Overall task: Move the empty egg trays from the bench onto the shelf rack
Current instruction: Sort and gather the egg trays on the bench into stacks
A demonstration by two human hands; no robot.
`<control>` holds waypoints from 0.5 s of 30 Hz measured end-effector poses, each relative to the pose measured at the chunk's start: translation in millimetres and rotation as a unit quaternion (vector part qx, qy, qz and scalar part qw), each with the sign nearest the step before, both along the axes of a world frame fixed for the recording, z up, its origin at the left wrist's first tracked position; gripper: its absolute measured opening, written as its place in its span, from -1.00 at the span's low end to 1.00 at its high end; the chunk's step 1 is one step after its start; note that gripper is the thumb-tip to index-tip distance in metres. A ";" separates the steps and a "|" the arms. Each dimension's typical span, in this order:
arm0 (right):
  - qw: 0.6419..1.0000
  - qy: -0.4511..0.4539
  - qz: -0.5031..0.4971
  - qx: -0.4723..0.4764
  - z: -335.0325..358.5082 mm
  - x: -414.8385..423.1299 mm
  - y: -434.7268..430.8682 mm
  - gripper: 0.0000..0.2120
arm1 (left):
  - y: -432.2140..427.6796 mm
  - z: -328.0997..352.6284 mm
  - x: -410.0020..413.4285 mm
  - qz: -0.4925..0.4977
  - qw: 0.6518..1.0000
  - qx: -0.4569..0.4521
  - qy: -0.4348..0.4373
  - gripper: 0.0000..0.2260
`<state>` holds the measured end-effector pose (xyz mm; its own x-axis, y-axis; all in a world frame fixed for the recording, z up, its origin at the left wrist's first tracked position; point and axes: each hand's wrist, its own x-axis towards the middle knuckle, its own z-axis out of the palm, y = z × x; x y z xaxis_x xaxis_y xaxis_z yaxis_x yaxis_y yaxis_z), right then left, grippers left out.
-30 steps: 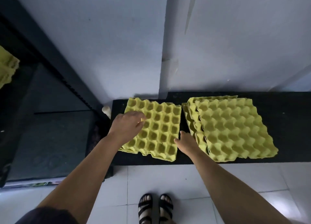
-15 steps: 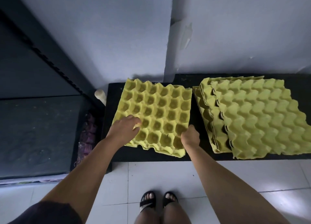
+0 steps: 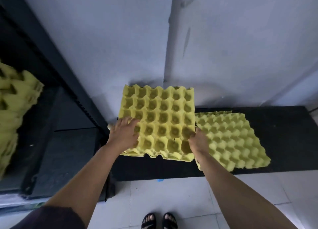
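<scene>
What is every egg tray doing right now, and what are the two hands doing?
Held egg tray: cups up, empty, gripped at both side edges, far end tilted up.
Left hand: closed on the held tray's left edge.
Right hand: closed on its right edge.
Tray stack on the bench: bumps up, lying on the black bench.
Trays on the shelf rack: piled, blurred.

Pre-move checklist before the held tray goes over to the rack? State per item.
1. Left hand gripping the held tray at its left edge: ok.
2. Right hand gripping its right edge: ok.
3. Tray cups empty: ok.
4. Held tray clear of the stack on the bench: cannot tell, their edges overlap in view.
5. Single tray in hand: cannot tell; layered edges show at the near side.
6. Room on the shelf rack: cannot tell; trays on the rack fill the left side.
</scene>
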<state>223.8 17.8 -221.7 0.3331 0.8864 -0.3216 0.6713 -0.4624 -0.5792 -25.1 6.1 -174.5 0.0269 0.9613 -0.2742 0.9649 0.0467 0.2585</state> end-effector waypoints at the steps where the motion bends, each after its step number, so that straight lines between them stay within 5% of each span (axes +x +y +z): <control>1: 1.000 0.000 -0.007 0.007 15.8 4.7 -0.9 -0.69 | 0.2 16.2 0.3 0.008 1.000 0.009 0.000 -0.53; 5: 0.997 0.029 -0.049 0.043 85.2 21.3 -6.4 -0.62 | -2.4 83.4 2.8 0.055 0.996 0.063 -0.027 -0.48; 10: 0.987 0.070 -0.083 0.120 149.7 30.2 -9.5 -0.82 | -4.1 140.3 3.9 0.128 0.967 0.070 -0.208 -0.29; 15: 0.976 0.084 -0.092 0.176 191.8 31.4 -12.9 -0.79 | -5.5 186.2 6.0 0.123 0.965 0.121 -0.198 -0.20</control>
<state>255.2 4.9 -29.9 0.4670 0.8815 -0.0705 0.4776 -0.3186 -0.8188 -19.2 0.6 11.7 -0.1542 0.9865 -0.0554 0.7554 0.1538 0.6370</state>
